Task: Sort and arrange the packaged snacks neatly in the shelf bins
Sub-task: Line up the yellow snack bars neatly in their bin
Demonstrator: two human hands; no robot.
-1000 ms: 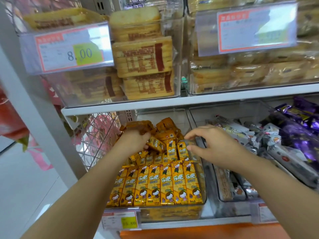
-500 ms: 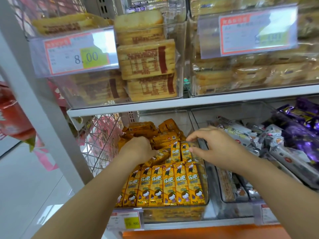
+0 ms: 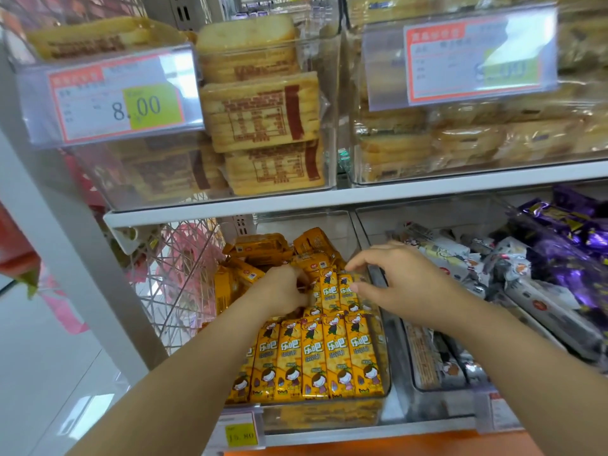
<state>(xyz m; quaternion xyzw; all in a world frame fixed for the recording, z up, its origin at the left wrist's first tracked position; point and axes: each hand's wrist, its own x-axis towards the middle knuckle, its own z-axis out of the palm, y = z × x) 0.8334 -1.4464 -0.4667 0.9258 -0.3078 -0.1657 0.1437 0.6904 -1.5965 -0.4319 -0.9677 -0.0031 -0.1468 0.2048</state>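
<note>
Shop shelf (image 3: 329, 197), clear bin (image 3: 329, 417), yellow cartoon-printed snack packs (image 3: 312, 360) in rows

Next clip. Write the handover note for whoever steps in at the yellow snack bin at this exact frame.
Left hand: fingers curled on a yellow packet mid-bin.
Right hand: curved over the second row; grip unclear.
Done: front row lined up in the clear bin.
Left: finish the second row, straighten the jumbled packets behind.
</note>
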